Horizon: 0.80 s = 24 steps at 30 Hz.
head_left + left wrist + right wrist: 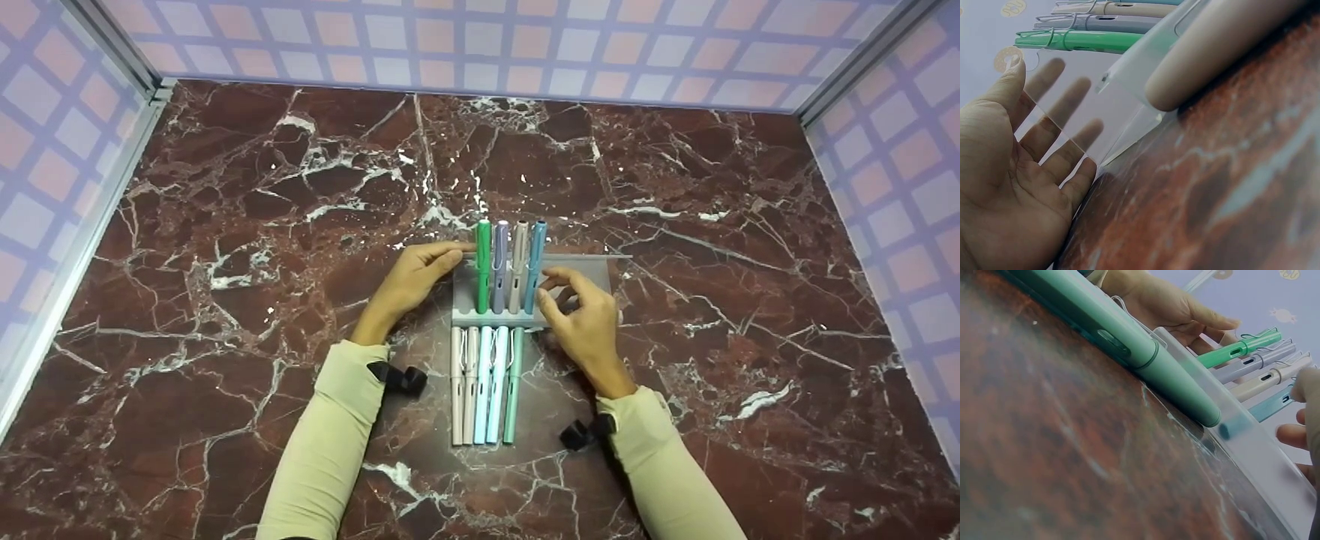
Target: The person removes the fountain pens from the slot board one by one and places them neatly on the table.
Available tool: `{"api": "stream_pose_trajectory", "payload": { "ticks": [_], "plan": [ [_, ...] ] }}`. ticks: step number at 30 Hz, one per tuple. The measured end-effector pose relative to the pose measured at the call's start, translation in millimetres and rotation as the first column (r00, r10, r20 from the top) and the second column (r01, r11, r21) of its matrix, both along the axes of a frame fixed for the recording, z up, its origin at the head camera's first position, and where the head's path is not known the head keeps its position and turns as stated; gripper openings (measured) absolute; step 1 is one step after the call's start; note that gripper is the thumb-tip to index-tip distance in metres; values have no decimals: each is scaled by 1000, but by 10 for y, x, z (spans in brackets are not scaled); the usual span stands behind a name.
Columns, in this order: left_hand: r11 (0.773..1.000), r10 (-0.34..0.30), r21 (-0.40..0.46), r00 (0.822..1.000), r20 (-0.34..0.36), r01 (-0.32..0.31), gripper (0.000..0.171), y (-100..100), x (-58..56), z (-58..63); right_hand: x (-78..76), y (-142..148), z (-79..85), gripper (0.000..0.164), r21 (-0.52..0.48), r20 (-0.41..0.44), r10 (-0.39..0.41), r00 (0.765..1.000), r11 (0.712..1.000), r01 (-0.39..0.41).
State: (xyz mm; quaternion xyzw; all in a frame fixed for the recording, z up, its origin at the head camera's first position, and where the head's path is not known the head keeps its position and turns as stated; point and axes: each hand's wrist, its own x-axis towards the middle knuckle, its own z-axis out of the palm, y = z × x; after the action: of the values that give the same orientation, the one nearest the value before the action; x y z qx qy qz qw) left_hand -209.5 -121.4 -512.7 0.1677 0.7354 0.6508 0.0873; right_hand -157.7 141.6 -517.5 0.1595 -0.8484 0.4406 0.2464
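A clear pen stand [577, 277] stands on the marble-patterned table, holding a green pen [483, 266], a lavender pen [500, 266], a beige pen [517, 266] and a blue pen [535, 266] upright, side by side. My left hand [409, 277] holds the stand's left edge; the left wrist view shows its fingers [1067, 104] behind the clear panel and the thumb at the edge. Just right of the blue pen is my right hand [589, 315], thumb and forefinger bent and apart, close to the pen's side. Whether they touch it is hard to see.
In front of the stand several capped pens lie in a row: beige pens [463, 397] at left, pale turquoise pens [492, 397] mid-row, a green-teal pen [513, 397] at right. Checked walls [480, 45] bound the table at the back and both sides.
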Motion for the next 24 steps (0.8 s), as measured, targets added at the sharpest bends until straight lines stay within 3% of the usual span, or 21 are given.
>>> {"api": "stream_pose_trajectory", "payload": {
  "ticks": [12,24],
  "plan": [
    [1000,-4,-9,1000,-4,4,31,-2,12,21,2,13,1,22,187,0,37,999,982,-37],
    [1000,-1,-25,1000,-8,1,31,-11,5,17,-8,15,-13,21,186,-26,59,998,981,-53]
  ]
}}
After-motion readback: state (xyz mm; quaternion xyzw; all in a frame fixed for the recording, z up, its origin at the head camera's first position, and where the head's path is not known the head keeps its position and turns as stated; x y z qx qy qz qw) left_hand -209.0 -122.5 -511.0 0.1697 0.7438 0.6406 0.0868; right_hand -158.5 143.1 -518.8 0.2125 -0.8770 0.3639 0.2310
